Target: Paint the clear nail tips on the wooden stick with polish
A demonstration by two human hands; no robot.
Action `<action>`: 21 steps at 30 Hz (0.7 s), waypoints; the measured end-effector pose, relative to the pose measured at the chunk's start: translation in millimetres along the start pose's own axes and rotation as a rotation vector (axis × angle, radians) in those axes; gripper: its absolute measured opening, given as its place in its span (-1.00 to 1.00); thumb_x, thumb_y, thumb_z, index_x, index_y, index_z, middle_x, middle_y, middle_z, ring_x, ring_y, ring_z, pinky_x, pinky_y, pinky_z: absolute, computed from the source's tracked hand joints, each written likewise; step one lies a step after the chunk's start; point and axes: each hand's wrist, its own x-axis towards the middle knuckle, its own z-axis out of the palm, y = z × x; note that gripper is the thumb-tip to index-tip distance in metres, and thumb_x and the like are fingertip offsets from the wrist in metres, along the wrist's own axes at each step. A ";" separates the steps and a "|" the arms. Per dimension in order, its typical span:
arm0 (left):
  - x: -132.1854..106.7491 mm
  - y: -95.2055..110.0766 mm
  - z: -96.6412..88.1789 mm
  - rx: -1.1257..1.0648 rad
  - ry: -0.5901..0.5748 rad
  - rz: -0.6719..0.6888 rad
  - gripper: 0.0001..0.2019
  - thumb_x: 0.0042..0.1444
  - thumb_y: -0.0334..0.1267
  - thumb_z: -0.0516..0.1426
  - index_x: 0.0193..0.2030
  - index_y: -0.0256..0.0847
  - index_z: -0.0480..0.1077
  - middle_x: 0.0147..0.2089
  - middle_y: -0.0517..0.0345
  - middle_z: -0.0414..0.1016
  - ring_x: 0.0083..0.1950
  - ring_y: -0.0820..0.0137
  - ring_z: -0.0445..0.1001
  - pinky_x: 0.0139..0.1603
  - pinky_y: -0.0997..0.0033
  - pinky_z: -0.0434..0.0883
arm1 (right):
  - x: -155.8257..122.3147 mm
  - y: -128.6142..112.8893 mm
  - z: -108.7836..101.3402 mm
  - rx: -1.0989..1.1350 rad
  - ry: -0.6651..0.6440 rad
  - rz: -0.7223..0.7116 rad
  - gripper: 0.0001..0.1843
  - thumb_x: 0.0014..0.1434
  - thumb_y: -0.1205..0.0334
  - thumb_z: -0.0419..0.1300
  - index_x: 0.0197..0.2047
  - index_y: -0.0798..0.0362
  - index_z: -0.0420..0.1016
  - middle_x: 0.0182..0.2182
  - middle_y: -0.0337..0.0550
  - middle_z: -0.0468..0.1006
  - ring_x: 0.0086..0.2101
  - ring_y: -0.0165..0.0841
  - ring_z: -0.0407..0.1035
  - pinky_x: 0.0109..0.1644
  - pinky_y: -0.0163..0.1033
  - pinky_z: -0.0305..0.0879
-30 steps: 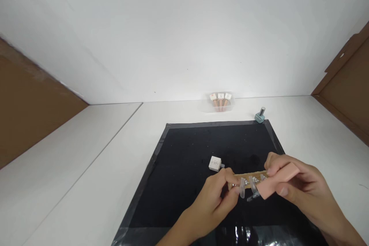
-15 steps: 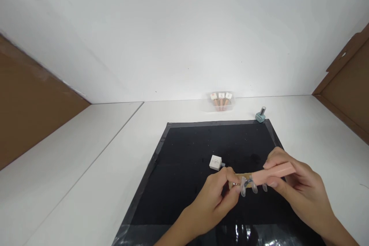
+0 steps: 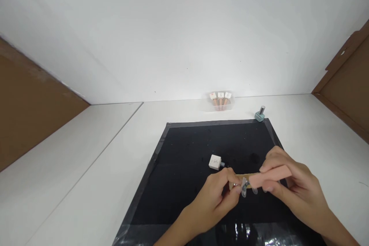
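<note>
Between the thumb and fingers of my left hand (image 3: 215,196) is the left end of a tan strip (image 3: 241,177), with several clear false nails (image 3: 244,190) along it. My right hand (image 3: 292,184) pinches a pink nail polish cap (image 3: 272,176), tilted so its left end is over the strip. Dark bristles at that end are at the leftmost clear nails; whether they touch is hard to see. Just beyond my left fingers lies an uncapped white square nail polish bottle (image 3: 215,162), its grey threaded neck pointing right.
A black mat (image 3: 184,150) with taped edges lies beneath my hands. At its far right corner stands a teal bottle (image 3: 259,115) with a silver cap. A clear box (image 3: 211,108) holding three pink-capped bottles is near the back wall. Brown cardboard panels (image 3: 31,107) flank the white table.
The pink cap has shifted slightly left and tilted, its free end a little lower. My right hand moved with it. My left hand and the strip stay nearly in place.
</note>
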 end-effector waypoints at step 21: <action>4.2 -0.6 0.2 0.157 0.004 0.037 -0.88 0.14 -0.44 0.02 -0.40 -0.20 0.24 -0.53 0.33 0.24 -0.56 0.59 0.21 -0.51 0.64 0.20 | 6.5 -3.1 -6.0 -0.140 -0.131 -0.124 -0.79 0.31 0.09 0.09 -0.34 -0.04 0.37 -0.55 -0.26 0.42 -0.48 -0.37 0.28 -0.49 -0.30 0.24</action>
